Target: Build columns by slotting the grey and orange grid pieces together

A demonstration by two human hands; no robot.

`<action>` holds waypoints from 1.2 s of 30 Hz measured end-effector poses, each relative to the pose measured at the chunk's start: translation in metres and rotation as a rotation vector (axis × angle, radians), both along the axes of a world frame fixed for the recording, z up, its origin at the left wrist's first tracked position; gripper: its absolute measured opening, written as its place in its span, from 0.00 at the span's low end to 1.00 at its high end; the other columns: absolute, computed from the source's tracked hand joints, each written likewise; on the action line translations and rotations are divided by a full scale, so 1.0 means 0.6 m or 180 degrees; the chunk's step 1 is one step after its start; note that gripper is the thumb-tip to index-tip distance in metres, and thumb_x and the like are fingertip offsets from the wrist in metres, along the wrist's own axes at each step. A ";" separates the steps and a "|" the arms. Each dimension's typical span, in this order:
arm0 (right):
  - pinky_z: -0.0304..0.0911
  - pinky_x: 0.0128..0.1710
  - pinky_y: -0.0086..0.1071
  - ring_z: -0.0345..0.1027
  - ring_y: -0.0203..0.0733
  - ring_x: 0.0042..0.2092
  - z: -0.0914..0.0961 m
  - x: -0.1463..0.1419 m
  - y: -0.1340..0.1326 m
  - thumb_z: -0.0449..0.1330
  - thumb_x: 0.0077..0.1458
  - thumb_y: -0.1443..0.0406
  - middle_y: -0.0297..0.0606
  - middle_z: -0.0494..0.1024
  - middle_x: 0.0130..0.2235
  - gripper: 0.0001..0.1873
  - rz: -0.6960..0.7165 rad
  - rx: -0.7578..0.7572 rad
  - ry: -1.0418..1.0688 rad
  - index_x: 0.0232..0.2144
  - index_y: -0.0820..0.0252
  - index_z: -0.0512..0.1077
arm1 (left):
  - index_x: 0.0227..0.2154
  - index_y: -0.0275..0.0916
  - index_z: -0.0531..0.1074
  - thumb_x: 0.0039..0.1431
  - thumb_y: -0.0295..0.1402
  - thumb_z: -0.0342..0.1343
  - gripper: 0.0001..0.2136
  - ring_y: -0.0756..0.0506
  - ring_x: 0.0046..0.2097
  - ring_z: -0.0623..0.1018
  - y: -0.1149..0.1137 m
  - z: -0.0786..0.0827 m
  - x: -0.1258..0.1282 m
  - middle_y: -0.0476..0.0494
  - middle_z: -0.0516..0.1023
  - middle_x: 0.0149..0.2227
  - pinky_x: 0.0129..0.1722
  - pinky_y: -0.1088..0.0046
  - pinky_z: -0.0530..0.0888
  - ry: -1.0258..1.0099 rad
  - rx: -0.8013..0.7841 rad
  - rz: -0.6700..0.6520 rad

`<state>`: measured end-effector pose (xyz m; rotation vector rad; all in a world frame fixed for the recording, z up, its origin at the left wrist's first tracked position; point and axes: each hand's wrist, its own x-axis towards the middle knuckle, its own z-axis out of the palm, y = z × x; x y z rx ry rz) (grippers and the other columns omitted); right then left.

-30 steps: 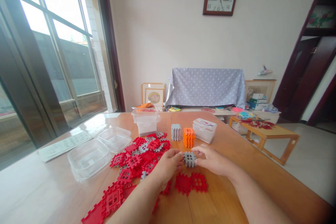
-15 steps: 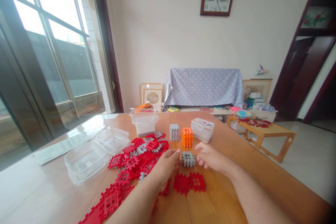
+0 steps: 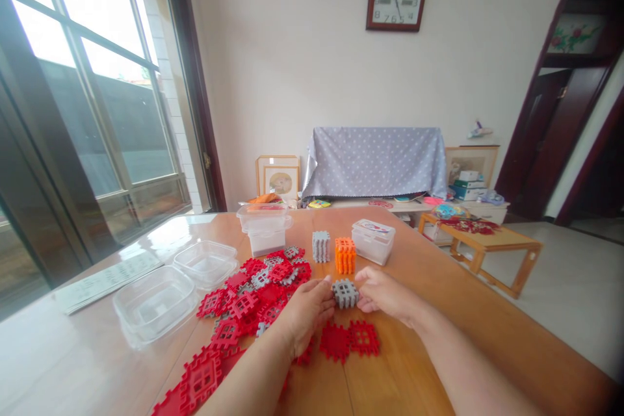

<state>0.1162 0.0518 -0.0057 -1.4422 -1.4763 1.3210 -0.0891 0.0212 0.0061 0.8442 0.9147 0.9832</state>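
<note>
A low stack of grey notched plastic tiles [image 3: 346, 294] sits on the table between my hands. My left hand [image 3: 308, 309] presses its fingertips against the stack's left side. On the opposite side, the closed fingers of my right hand [image 3: 383, 294] meet the stack. Just behind it stand an orange tile stack [image 3: 345, 256] and a taller grey tile stack [image 3: 321, 247]. Two red tiles lie flat in front, one solid [image 3: 335, 342] and one with a grid of holes [image 3: 364, 338].
A loose heap of red and grey tiles [image 3: 246, 302] spreads beside my left forearm. Clear plastic tubs [image 3: 153, 302] and a paper sheet [image 3: 107, 281] lie further left. Stacked tubs [image 3: 266, 231] and a lidded box [image 3: 374, 244] stand at the back of the wooden table [image 3: 390, 377].
My right hand has moved in to the grey stack, closing the gap on its right side. My left hand stays at the left side. The whole view has shifted slightly.
</note>
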 end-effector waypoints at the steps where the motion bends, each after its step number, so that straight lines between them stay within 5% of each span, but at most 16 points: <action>1: 0.74 0.39 0.36 0.78 0.41 0.37 -0.003 -0.001 0.002 0.57 0.53 0.68 0.35 0.79 0.32 0.12 -0.0002 0.0025 0.0014 0.42 0.57 0.67 | 0.44 0.38 0.73 0.57 0.48 0.64 0.20 0.40 0.51 0.80 0.003 -0.001 -0.001 0.33 0.81 0.47 0.59 0.61 0.70 0.0002 -0.0004 -0.0008; 10: 0.71 0.36 0.32 0.76 0.41 0.37 -0.003 -0.001 0.009 0.56 0.53 0.68 0.39 0.78 0.37 0.12 0.0078 0.0061 -0.0382 0.42 0.59 0.69 | 0.47 0.37 0.72 0.62 0.47 0.59 0.20 0.42 0.54 0.79 0.020 -0.016 -0.010 0.33 0.79 0.52 0.61 0.63 0.69 0.0014 -0.0003 0.0029; 16: 0.58 0.26 0.26 0.68 0.37 0.29 -0.015 0.010 0.013 0.56 0.51 0.67 0.33 0.73 0.26 0.04 0.0164 0.0545 -0.1095 0.30 0.59 0.71 | 0.48 0.37 0.72 0.60 0.49 0.61 0.21 0.41 0.55 0.78 0.017 -0.015 -0.008 0.32 0.78 0.53 0.61 0.63 0.69 0.0015 0.0007 0.0015; 23: 0.47 0.24 0.27 0.59 0.33 0.25 -0.028 0.009 0.017 0.56 0.50 0.67 0.28 0.67 0.21 0.06 0.0398 0.0915 -0.1338 0.22 0.59 0.68 | 0.48 0.38 0.73 0.59 0.51 0.61 0.23 0.41 0.56 0.77 0.015 -0.013 -0.009 0.33 0.78 0.54 0.62 0.63 0.68 0.0088 0.0026 -0.0045; 31: 0.50 0.24 0.27 0.62 0.34 0.25 -0.040 0.018 0.025 0.55 0.50 0.67 0.29 0.70 0.22 0.05 0.0490 0.0903 -0.1272 0.25 0.59 0.71 | 0.45 0.37 0.74 0.55 0.51 0.65 0.24 0.41 0.55 0.78 0.017 -0.017 -0.010 0.35 0.80 0.50 0.61 0.63 0.68 0.0063 0.0193 -0.0121; 36: 0.56 0.25 0.27 0.68 0.38 0.27 -0.051 0.022 0.035 0.54 0.56 0.61 0.31 0.72 0.24 0.09 0.0255 0.0819 -0.1129 0.29 0.58 0.71 | 0.52 0.36 0.72 0.53 0.47 0.67 0.28 0.40 0.56 0.75 0.024 -0.014 -0.029 0.35 0.77 0.52 0.57 0.63 0.70 0.0484 0.0591 0.0316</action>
